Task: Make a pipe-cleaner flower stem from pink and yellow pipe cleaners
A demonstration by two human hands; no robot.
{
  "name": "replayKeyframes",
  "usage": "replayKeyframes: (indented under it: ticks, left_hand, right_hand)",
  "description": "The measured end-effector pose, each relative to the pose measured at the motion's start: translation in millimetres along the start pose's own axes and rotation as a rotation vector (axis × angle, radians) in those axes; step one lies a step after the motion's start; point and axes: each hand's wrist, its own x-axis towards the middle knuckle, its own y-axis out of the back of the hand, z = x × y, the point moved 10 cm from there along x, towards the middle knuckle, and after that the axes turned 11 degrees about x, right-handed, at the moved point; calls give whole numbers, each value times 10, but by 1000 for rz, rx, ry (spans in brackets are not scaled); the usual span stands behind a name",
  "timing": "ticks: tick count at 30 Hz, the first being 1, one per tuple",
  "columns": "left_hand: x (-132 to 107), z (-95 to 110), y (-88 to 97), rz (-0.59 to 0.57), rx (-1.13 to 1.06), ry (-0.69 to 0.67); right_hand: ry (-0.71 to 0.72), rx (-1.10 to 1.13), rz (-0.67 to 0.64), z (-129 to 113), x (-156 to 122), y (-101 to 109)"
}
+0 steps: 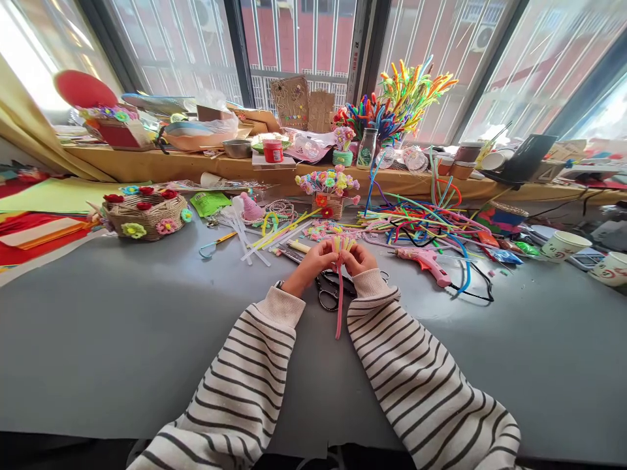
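My left hand and my right hand meet above the grey table, both pinched on a small bundle of yellow and pink pipe cleaners. A long pink pipe cleaner stem hangs down from the bundle toward me. Black-handled scissors lie on the table just under my hands. Both sleeves are cream with dark stripes.
A pink glue gun with a black cord lies to the right, beside a heap of coloured pipe cleaners. A woven basket with flowers stands at the left. Paper cups sit far right. The windowsill holds craft clutter.
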Motion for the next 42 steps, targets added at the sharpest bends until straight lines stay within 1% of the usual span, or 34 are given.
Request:
replayKeyframes:
  ticks: [5, 8, 10, 13, 15, 18, 22, 24, 26, 29, 33, 35, 38, 42]
  left_hand:
    - [2, -2, 9, 9, 61, -17]
    - [5, -4, -13, -28, 5, -14]
    - [5, -8, -20, -49, -56, -6]
    - [3, -11, -12, -53, -114, 0]
    - [-1, -14, -10, -53, -128, 4]
    - [-10, -25, -43, -81, -138, 23]
    - [-25, -57, -105, -140, -113, 61]
    - [-25, -66, -91, -129, -87, 63]
    - [-19, -74, -51, -93, -74, 62]
    - [-8, -99, 16, -27, -102, 76]
    - [-2, -137, 91, 68, -185, 99]
    - [-1, -143, 81, 70, -241, 95]
    - [-4, -168, 41, 46, -303, 108]
    - [-17, -207, -21, -2, -252, 152]
  right_hand:
    - [-31, 52, 1, 6, 1, -10]
    - [-48, 81, 30, 22, 4, 34]
    - [-63, 152, 74, 45, 8, 80]
    - [-76, 266, 138, 76, 10, 132]
    - [-83, 293, 155, 88, 7, 141]
    - [-62, 225, 137, 54, -1, 128]
    - [10, 90, 50, -48, -10, 63]
    - [10, 57, 32, -55, -12, 57]
    - [-8, 27, 49, -37, -11, 87]
    - [-35, 9, 104, 2, -6, 151]
    - [-22, 108, 218, 24, 6, 246]
    - [-5, 156, 254, 17, 9, 270]
    - [4, 169, 257, -11, 3, 275]
    - [7, 143, 157, -80, -11, 205]
